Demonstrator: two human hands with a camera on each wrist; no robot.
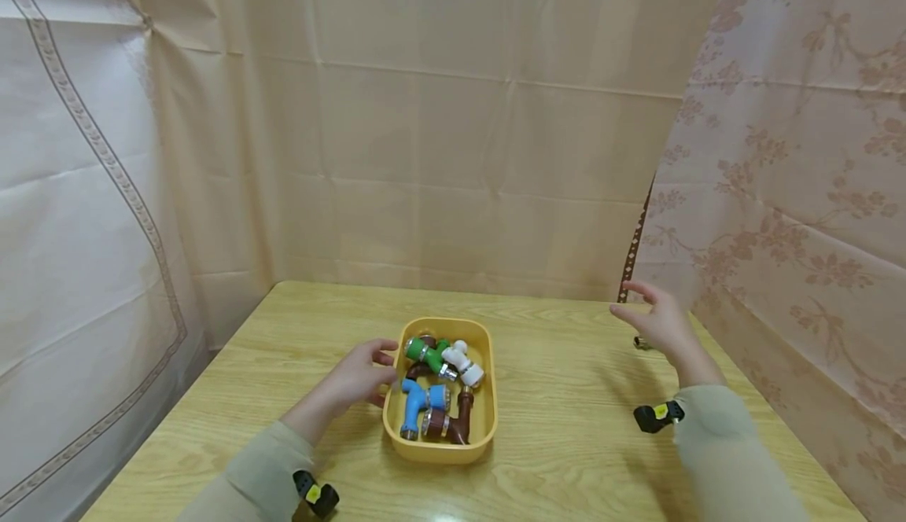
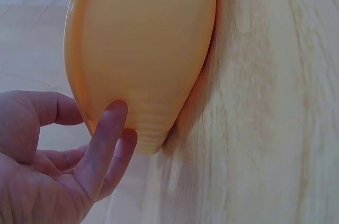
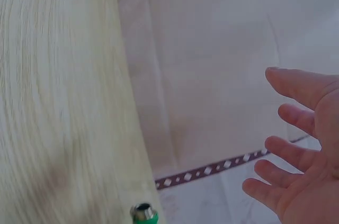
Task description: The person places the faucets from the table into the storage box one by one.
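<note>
A yellow plastic basket (image 1: 440,453) stands on the table and holds several plastic taps. Inside are a green tap (image 1: 427,355), a white tap (image 1: 463,366), a blue tap (image 1: 414,408) and a brown tap (image 1: 458,425); more brown parts lie partly covered under the green one. At the basket's left side is my left hand (image 1: 354,376), its loosely bent fingers (image 2: 108,139) against the outer wall. My right hand (image 1: 664,324) hovers over the table's right side, fingers spread and nothing in them. Below it lies a small green piece with a metal end (image 3: 143,213), mostly hidden.
The wooden table (image 1: 559,404) carries the basket near its middle. A beige curtain (image 1: 460,152) hangs behind, with a pale curtain (image 1: 78,231) on the left and a flowered one (image 1: 800,192) along the right edge. Both wrists wear small black cameras.
</note>
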